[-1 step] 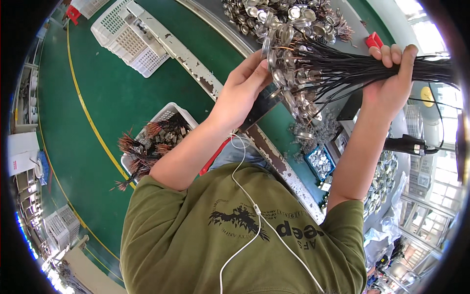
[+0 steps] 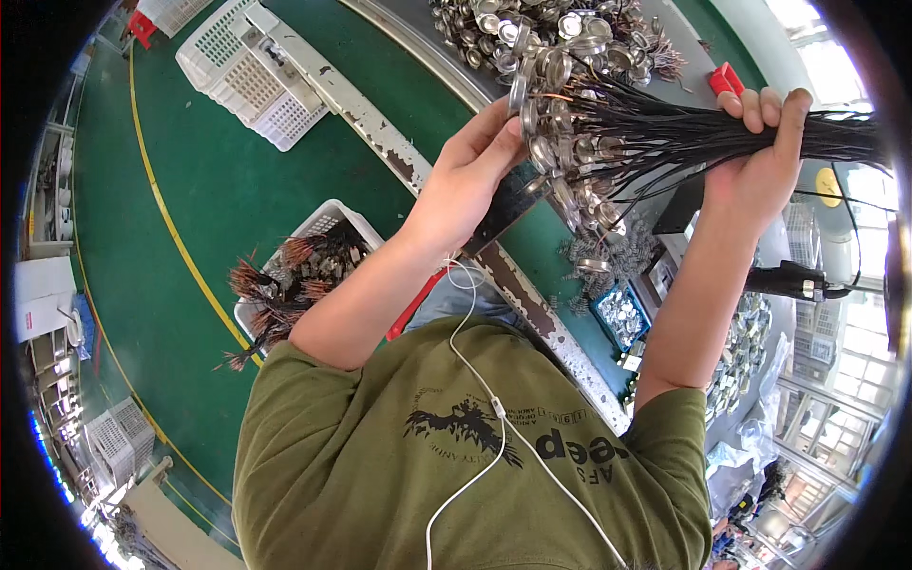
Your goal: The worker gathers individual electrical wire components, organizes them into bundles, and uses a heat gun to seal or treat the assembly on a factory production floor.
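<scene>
A thick bundle of black wires (image 2: 655,128) with round metal caps (image 2: 562,185) at its left end is held over the workbench. My right hand (image 2: 755,166) is closed around the wires, with its fingers wrapped over them. At the capped end, my left hand (image 2: 463,176) pinches one of the shiny round caps between thumb and fingers. Several caps hang at uneven heights, and a few wires droop below the bundle. The far right end of the wires runs off into the dark rim.
A heap of metal caps with wires (image 2: 579,33) lies on the bench beyond my hands. Small springs (image 2: 613,249) and a blue tray of metal parts (image 2: 622,315) are nearer. A white basket of wired parts (image 2: 344,220) stands left of the bench's chipped edge (image 2: 541,318).
</scene>
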Available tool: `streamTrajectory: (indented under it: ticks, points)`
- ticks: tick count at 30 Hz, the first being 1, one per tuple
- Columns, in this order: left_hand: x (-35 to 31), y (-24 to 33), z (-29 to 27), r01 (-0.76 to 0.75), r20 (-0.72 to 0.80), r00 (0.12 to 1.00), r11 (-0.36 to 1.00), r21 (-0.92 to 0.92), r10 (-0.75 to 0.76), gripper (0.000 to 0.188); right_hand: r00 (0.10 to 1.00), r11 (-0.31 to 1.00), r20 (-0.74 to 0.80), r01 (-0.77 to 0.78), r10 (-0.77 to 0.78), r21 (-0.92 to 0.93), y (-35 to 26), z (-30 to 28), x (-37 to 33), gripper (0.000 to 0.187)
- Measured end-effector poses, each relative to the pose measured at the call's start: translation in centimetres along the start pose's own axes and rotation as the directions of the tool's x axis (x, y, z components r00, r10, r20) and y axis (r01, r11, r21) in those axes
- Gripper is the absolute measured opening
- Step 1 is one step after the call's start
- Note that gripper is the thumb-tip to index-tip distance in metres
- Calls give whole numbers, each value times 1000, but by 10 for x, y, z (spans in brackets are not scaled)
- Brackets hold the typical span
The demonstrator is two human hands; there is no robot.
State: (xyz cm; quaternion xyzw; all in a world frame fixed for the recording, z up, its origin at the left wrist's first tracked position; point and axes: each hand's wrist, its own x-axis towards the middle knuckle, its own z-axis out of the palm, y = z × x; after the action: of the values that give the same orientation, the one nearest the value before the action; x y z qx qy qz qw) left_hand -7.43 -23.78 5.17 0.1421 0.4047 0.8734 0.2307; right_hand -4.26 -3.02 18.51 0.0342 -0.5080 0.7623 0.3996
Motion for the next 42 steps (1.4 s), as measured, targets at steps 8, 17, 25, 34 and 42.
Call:
streamTrajectory:
  ticks: [8, 17, 25, 34, 42]
  points:
    - [1, -5, -11, 22, -16, 1000, 971, 239, -19, 37, 1000, 1000, -8, 12, -12, -24, 0, -2, -6, 18]
    - [15, 4, -9, 52, -79, 997, 933, 357, -26, 29, 995, 991, -12, 101, -102, -89, 2, 5, -17, 22]
    - [19, 0, -5, 19, -79, 997, 971, 236, -1, 23, 985, 974, -64, 150, -162, -168, 0, 4, -18, 26]
    - [6, 27, -28, -263, -4, 935, 698, 666, 355, 12, 991, 999, -126, 50, -49, 10, -4, -5, -9, 19]
    - [14, 58, -81, -148, 47, 938, 276, 950, 343, 29, 988, 996, -153, 31, -18, 87, -7, -12, 2, 24]
